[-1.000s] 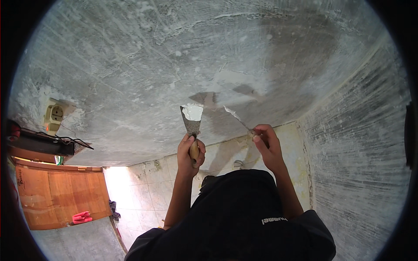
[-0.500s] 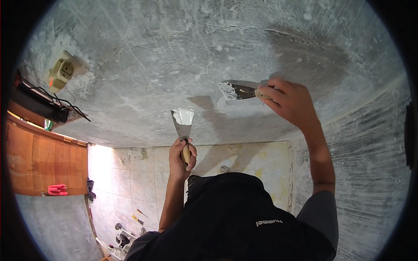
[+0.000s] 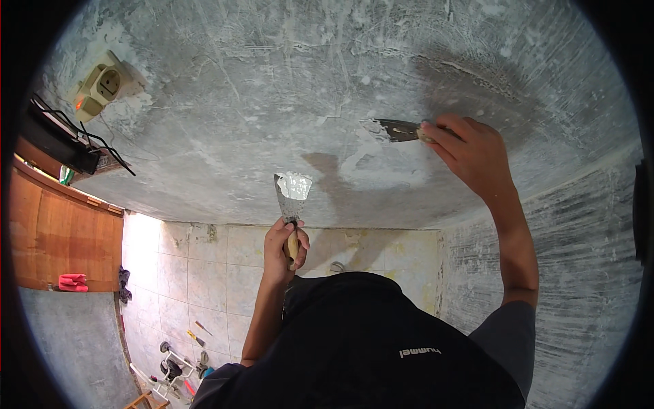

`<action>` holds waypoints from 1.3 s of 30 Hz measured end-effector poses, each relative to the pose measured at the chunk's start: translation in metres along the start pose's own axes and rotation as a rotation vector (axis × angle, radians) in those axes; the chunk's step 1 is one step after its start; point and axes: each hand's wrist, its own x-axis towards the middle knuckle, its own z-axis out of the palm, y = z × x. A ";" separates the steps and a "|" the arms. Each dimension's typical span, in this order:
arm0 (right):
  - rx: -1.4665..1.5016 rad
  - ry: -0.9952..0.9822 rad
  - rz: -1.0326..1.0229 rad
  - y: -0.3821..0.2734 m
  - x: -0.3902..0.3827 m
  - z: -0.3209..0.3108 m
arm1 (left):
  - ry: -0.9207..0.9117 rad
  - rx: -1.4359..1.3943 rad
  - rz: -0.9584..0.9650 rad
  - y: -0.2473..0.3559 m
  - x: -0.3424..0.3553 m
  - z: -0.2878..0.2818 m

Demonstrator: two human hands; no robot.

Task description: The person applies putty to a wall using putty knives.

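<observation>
My left hand [image 3: 285,251] is closed round the wooden handle of a putty knife [image 3: 292,206], held blade up in front of the wall. White putty [image 3: 295,185] coats the end of its blade. Up and to the right, my right hand [image 3: 475,151] grips a second putty knife [image 3: 400,131] by its handle, blade pointing left. That blade lies against or very close to the grey wall [image 3: 266,102], with white putty at its tip. Just below it, a patch of damp-looking smeared putty [image 3: 371,160] shows on the wall.
A wall socket [image 3: 105,84] with a lit plug and black cables [image 3: 112,150] sits at the upper left. A wooden cabinet [image 3: 65,235] with a pink cloth [image 3: 73,282] stands below. Tools and a white wheeled frame [image 3: 167,368] are on the tiled floor [image 3: 204,286].
My right hand has shifted right and slightly up with its putty knife, exposing the smeared patch. The left putty knife stays nearly in place. The whole view has shifted a little.
</observation>
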 end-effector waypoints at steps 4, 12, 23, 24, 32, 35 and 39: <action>0.060 -0.005 0.037 -0.008 -0.002 -0.017 | -0.009 -0.001 0.001 0.002 0.000 -0.004; -0.015 0.004 0.003 -0.018 0.003 0.003 | -0.010 0.043 -0.017 0.008 0.006 -0.002; 0.062 0.018 0.055 -0.023 -0.004 -0.013 | -0.016 0.023 -0.017 0.006 0.006 0.000; 0.075 0.002 0.027 -0.024 -0.003 -0.010 | -0.025 0.028 -0.015 0.006 0.006 -0.001; 0.002 -0.005 0.033 -0.012 -0.002 0.005 | -0.019 0.049 -0.010 0.007 0.011 0.003; 0.045 0.004 0.079 -0.010 -0.004 -0.002 | -0.015 0.047 -0.003 0.008 0.010 0.001; 0.174 0.011 0.153 -0.016 -0.008 -0.010 | -0.020 0.038 0.019 0.009 0.010 0.000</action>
